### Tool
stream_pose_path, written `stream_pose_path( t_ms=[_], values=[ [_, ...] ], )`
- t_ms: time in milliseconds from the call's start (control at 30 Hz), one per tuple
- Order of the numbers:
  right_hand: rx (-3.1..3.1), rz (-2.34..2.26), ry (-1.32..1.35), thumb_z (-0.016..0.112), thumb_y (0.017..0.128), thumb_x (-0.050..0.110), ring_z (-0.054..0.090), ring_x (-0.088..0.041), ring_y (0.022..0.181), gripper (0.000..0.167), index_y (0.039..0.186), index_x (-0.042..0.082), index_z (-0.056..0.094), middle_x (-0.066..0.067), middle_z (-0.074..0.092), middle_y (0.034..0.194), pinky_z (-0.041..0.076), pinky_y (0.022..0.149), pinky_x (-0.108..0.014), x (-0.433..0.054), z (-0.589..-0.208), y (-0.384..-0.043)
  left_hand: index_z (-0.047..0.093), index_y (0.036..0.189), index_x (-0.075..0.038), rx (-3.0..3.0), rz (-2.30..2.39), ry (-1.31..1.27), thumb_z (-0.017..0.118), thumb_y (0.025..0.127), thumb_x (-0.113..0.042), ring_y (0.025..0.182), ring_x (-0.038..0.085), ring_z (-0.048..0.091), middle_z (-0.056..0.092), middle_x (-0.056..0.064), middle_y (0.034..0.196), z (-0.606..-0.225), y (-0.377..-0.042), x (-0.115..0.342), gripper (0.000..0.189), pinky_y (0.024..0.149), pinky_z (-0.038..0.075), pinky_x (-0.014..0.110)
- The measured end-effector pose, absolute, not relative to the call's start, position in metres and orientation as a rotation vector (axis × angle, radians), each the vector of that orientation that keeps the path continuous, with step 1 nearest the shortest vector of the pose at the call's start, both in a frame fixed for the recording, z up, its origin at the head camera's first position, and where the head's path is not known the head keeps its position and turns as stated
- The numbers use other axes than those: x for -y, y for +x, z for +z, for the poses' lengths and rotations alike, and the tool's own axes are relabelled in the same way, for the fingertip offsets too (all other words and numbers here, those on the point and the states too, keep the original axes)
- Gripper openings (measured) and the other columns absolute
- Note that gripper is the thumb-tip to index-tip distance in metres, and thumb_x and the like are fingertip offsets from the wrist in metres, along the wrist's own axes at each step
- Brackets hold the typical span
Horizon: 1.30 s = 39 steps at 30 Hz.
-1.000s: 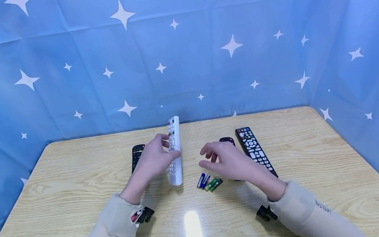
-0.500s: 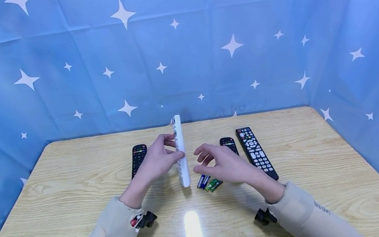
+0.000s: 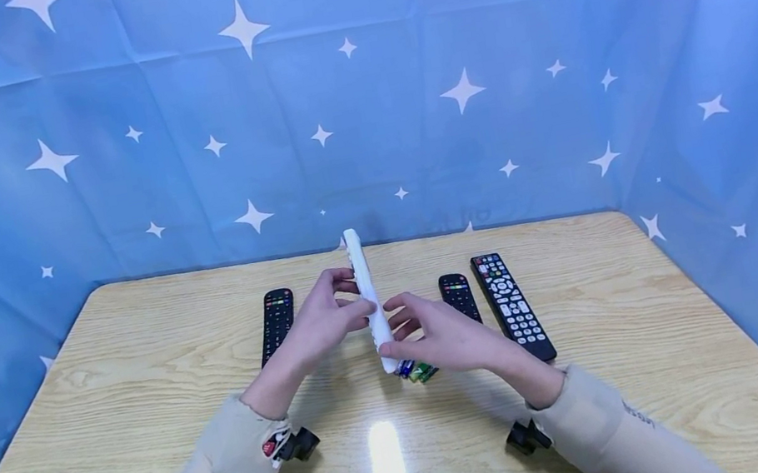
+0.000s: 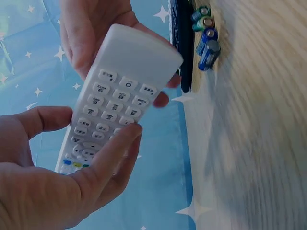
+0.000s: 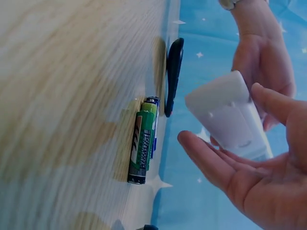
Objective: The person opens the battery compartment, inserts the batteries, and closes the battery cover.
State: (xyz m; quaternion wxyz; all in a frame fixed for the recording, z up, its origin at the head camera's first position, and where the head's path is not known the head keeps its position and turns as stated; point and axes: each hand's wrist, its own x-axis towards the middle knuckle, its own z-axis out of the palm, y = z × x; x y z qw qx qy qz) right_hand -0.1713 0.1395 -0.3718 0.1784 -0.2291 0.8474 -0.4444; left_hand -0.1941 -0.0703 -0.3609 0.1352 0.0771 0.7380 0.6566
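A white remote control (image 3: 379, 325) is held off the table in my left hand (image 3: 321, 321), its thumb on one edge and fingers on the other. In the left wrist view the remote's button face (image 4: 115, 103) shows. The right wrist view shows its back with the battery cover (image 5: 232, 127). My right hand (image 3: 445, 335) is at the remote's near end, thumb and fingers spread around it; whether they touch it, I cannot tell. Below lie green batteries (image 5: 142, 143) and blue batteries (image 4: 209, 53), partly hidden by the right hand in the head view.
A black remote (image 3: 277, 322) lies left of the left hand. A smaller-looking black remote (image 3: 459, 297) and a long black one with white buttons (image 3: 511, 306) lie to the right. The wooden table (image 3: 165, 359) ends at a blue star-patterned curtain (image 3: 356, 105).
My left hand has turned the white remote edge-on, hiding its buttons from the head view, and shifted it slightly right. My right hand has moved left to the remote's near end.
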Motion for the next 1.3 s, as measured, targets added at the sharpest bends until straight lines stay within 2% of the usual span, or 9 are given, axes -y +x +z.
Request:
stream_pose_path(
  t_ms=[233, 533, 733, 1067, 1300],
  values=[
    [-2.381, -1.268, -0.63, 0.072, 0.099, 0.034, 0.067, -0.018, 0.108, 0.069, 0.153, 0.005, 0.04, -0.004, 0.07, 0.115, 0.058, 0.086, -0.036, -0.1394, -0.3717, -0.1713, 0.031, 0.147, 0.003, -2.09, 1.939, 0.211, 0.064, 0.093, -0.002, 0.12, 0.038, 0.059, 0.046, 0.024, 0.136, -0.3606, -0.1944, 0.0688, 0.064, 0.089, 0.059, 0.036],
    [-2.44, -1.269, -0.635, 0.074, 0.097, 0.034, 0.068, -0.02, 0.099, 0.068, 0.149, 0.003, 0.044, -0.004, 0.07, 0.11, 0.058, 0.079, -0.036, -0.1393, -0.3687, -0.1705, 0.027, 0.151, 0.001, -2.099, 1.986, 0.223, 0.064, 0.099, -0.008, 0.124, 0.038, 0.056, 0.047, 0.025, 0.137, -0.3581, -0.1945, 0.0683, 0.064, 0.092, 0.058, 0.041],
    [-2.533, -1.212, -0.591, 0.078, 0.093, 0.038, 0.066, -0.015, 0.094, 0.07, 0.146, 0.003, 0.048, -0.003, 0.069, 0.111, 0.056, 0.073, -0.034, -0.1378, -0.3685, -0.1704, 0.029, 0.151, -0.002, -2.207, 1.985, 0.167, 0.066, 0.102, -0.014, 0.119, 0.035, 0.058, 0.048, 0.021, 0.134, -0.3577, -0.195, 0.0687, 0.062, 0.091, 0.058, 0.046],
    [-2.665, -1.135, -0.548, 0.084, 0.087, 0.038, 0.065, -0.011, 0.081, 0.073, 0.142, 0.003, 0.051, -0.003, 0.068, 0.105, 0.056, 0.066, -0.03, -0.1329, -0.3678, -0.1671, 0.023, 0.154, -0.004, -2.248, 1.975, 0.154, 0.068, 0.1, -0.011, 0.111, 0.036, 0.062, 0.051, 0.022, 0.128, -0.3632, -0.1963, 0.0686, 0.071, 0.088, 0.058, 0.05],
    [-2.769, -1.108, -0.606, 0.088, 0.083, 0.036, 0.064, -0.01, 0.074, 0.075, 0.14, 0.003, 0.052, -0.003, 0.067, 0.101, 0.056, 0.062, -0.028, -0.1304, -0.3674, -0.1639, 0.024, 0.153, -0.003, -2.263, 2.02, 0.154, 0.068, 0.1, -0.008, 0.109, 0.035, 0.065, 0.055, 0.022, 0.128, -0.3629, -0.1961, 0.07, 0.069, 0.088, 0.059, 0.049]
  ],
)
